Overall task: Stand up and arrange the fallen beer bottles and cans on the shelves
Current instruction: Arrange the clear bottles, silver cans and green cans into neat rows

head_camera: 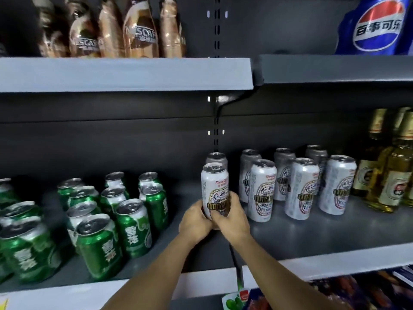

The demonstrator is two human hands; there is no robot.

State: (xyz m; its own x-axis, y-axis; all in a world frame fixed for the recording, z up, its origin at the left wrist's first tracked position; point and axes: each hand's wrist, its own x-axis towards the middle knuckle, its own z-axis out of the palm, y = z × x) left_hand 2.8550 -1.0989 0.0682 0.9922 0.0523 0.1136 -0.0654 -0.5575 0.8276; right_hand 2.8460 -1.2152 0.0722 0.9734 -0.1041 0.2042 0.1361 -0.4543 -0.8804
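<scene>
I had both the left hand (pixel 194 218) and right hand (pixel 232 217) with fingers clamped round the white beer can (pixel 215 186), meaning to seat it squarely ahead of the rear can (pixel 216 158)

White can (pixel 215 186) (upright) between hands (pixel 214 217)

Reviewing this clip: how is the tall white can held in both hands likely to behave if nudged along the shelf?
The white can is tall and narrow, so it probably tips more readily than the squat green cans. Its smooth metal wall looks somewhat slippery, which may explain the left hand and right hand both gripping low.
</scene>
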